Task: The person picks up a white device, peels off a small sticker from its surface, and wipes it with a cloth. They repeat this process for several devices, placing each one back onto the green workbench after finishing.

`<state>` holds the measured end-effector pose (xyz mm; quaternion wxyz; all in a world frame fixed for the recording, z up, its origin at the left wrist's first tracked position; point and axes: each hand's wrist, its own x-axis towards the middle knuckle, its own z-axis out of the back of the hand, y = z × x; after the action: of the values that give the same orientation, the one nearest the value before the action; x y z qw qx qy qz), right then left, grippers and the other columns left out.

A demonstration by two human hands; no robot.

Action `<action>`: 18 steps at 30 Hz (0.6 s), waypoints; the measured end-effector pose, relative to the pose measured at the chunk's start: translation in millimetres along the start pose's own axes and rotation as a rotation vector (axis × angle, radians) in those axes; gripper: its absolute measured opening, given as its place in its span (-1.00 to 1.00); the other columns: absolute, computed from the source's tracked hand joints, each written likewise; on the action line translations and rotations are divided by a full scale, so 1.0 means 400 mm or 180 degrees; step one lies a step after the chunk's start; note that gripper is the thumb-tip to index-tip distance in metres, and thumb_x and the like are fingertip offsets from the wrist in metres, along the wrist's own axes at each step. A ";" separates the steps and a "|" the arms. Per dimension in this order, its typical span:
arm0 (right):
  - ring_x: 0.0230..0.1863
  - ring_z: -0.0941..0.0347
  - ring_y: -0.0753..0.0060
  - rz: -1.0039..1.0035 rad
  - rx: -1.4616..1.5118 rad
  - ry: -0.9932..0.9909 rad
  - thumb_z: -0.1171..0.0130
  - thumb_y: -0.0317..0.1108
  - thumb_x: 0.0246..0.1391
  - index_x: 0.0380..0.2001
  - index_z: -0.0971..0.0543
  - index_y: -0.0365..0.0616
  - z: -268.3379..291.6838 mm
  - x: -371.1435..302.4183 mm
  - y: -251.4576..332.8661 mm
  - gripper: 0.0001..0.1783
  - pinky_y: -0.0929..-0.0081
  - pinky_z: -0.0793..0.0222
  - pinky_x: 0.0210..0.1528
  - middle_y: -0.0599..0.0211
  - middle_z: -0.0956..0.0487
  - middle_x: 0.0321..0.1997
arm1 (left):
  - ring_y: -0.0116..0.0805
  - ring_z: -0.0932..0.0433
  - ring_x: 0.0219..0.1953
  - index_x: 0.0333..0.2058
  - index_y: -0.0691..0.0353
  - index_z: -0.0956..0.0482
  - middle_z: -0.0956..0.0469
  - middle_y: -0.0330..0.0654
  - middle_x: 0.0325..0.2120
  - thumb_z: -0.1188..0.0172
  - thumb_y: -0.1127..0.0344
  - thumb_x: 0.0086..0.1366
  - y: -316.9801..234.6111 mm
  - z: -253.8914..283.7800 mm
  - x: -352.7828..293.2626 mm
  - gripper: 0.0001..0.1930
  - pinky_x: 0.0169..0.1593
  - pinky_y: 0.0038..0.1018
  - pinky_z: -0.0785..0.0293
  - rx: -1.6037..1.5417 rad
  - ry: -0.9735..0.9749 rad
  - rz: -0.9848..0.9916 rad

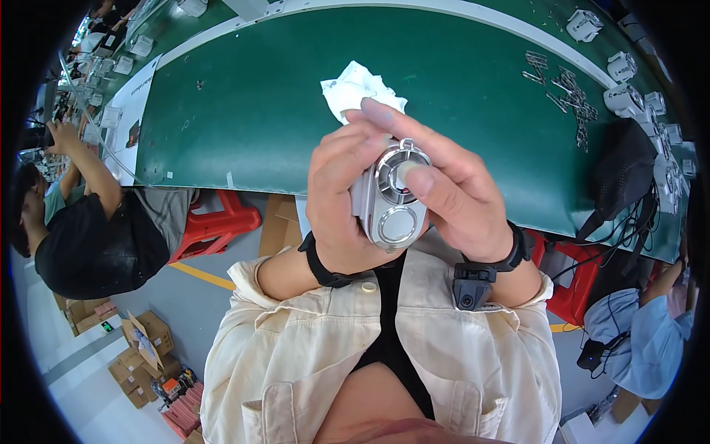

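Observation:
A small white-and-silver device (383, 200) with a metal loop at its top is held up close in front of my chest. Its facing side has a spoked metal ring above a round silver disc. My left hand (333, 200) wraps round its left side and underside. From the right, my right hand (470, 196) grips it too, the thumb pressed on the ring's middle and the fingers stretched along the far side. Those fingertips overlap my left fingers. Just beyond both hands, a crumpled white cloth or tissue (355, 85) lies on the green table (251, 96).
Several small metal pieces (569, 96) lie scattered at the table's right, near a black bag (625, 163) with cables. White devices (623, 98) line the far right. A person (103, 237) sits at left beside a red stool (218, 226); another sits at right. Cardboard boxes (140, 370) stand on the floor.

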<state>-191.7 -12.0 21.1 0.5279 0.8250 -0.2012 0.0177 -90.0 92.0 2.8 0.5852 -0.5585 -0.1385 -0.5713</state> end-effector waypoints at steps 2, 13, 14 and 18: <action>0.23 -0.31 0.30 -0.0074 -0.0001 -0.0053 0.06 -0.33 0.31 0.33 -0.15 -0.29 0.002 -0.004 -0.003 -0.42 0.41 -0.16 0.26 0.08 -0.39 0.22 | -0.10 -0.48 -0.02 0.07 0.32 -0.25 -0.41 0.08 -0.04 -0.56 0.37 -0.16 0.009 -0.001 -0.002 -0.17 0.03 -0.33 -0.41 -0.0099 0.0103 -0.0004; 0.27 -0.27 0.28 0.0400 -0.0708 0.0051 0.07 -0.25 0.30 0.33 -0.13 -0.29 0.007 0.007 -0.005 -0.38 0.37 -0.16 0.26 0.02 -0.34 0.26 | -0.08 -0.52 -0.14 -0.02 0.32 -0.39 -0.48 -0.01 -0.15 -0.46 0.49 -0.15 0.005 -0.005 0.011 -0.35 -0.07 -0.32 -0.46 -0.0220 -0.0119 0.0010; 0.28 -0.26 0.27 0.0262 -0.0675 -0.0029 0.08 -0.19 0.30 0.33 -0.14 -0.28 0.008 0.007 -0.002 -0.37 0.36 -0.17 0.25 0.01 -0.33 0.27 | -0.11 -0.53 -0.14 -0.02 0.32 -0.38 -0.49 -0.02 -0.16 -0.45 0.49 -0.14 0.006 0.002 0.011 -0.35 -0.07 -0.33 -0.46 -0.0281 0.0003 0.0122; 0.10 -0.39 0.39 -0.0402 -0.1298 -0.0836 0.04 -0.18 0.29 0.20 -0.36 -0.23 0.067 0.048 0.077 -0.50 0.46 -0.27 0.10 0.22 -0.48 0.05 | -0.21 -0.54 -0.13 0.01 0.33 -0.36 -0.51 -0.03 -0.15 -0.42 0.50 -0.08 0.026 0.052 -0.010 -0.37 -0.04 -0.38 -0.47 -0.1040 -0.0128 0.1311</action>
<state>-189.8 -52.9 40.6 0.6528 0.7075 -0.2156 -0.1636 -72.9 108.2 1.6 0.5884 -0.6733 0.0606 -0.4436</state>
